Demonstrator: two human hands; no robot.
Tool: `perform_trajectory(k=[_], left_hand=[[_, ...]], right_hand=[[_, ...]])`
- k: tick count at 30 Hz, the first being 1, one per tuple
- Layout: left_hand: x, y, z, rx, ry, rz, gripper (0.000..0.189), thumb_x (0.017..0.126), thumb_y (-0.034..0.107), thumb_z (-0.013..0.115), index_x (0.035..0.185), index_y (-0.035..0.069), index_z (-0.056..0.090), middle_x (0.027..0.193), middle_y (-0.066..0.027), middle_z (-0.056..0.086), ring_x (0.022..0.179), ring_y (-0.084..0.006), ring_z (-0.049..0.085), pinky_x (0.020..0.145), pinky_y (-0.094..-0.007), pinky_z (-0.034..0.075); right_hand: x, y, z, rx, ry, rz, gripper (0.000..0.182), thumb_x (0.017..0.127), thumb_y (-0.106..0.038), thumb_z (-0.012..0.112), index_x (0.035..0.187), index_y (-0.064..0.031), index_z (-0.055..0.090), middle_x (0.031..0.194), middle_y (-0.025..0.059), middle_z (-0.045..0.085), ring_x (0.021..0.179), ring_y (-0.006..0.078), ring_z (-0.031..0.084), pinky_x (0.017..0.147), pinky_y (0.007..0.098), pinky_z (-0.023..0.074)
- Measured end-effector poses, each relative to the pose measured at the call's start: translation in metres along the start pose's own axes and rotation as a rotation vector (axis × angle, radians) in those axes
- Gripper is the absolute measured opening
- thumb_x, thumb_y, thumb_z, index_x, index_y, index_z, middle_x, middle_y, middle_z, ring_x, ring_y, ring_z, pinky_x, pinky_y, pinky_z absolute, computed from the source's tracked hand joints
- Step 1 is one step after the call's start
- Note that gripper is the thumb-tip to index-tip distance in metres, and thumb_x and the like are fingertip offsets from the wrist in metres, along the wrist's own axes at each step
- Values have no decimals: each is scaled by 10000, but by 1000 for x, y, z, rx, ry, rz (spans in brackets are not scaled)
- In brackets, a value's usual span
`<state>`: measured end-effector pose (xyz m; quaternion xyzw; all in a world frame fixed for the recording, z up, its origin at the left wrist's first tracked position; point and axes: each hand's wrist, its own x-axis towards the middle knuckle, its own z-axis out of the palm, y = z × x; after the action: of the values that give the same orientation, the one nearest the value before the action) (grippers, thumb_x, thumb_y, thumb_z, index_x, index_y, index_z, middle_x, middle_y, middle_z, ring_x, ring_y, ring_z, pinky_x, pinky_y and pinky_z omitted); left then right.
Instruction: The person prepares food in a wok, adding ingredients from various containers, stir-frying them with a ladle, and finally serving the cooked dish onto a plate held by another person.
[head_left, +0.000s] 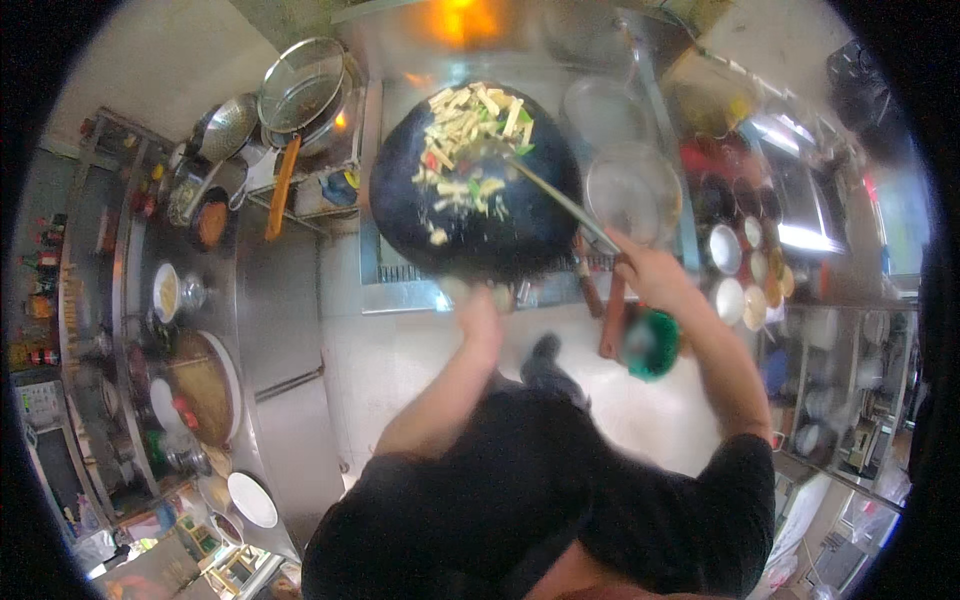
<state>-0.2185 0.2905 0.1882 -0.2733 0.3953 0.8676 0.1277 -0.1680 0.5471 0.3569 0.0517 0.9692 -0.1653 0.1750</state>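
A large black wok (480, 244) sits over the stove in front of me. Pale strips of food (465, 124) with bits of green and red lie mostly in its far half, and smaller pieces trail toward its middle. My left hand (481, 319) is closed at the wok's near edge, blurred, with something pale that may be a cloth under the fingers. In my right hand (649, 270) is the long metal handle of a wok ladle or spatula (562, 199). The tool's head rests among the food and is partly hidden by it.
Orange flame (457, 19) glows beyond the wok. A wire strainer with a wooden handle (283, 187) hangs over a pot at left. Bowls (725, 251) stand at right, with a green bucket (652, 345) below my right forearm. A round chopping board (202, 386) lies on the left counter.
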Motion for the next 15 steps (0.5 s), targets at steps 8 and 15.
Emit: perform_trajectory(k=[8,15], left_hand=[[90,46,42,-15,66,-172,197,822,44,460,1012,11,421,906,-171,552,697,-298,614,546,-424,590],[-37,23,12,254,80,-49,466,847,71,458,1295,-22,369,1028,-110,535,904,-208,554,746,-342,489]], right_hand=[[3,-3,-35,128,-160,-66,591,841,-213,556,1392,-177,344,956,187,631,924,349,601,816,409,460],[-4,-5,-19,188,-77,12,600,836,-203,557,1393,-179,336,963,201,625,896,386,595,792,430,461]])
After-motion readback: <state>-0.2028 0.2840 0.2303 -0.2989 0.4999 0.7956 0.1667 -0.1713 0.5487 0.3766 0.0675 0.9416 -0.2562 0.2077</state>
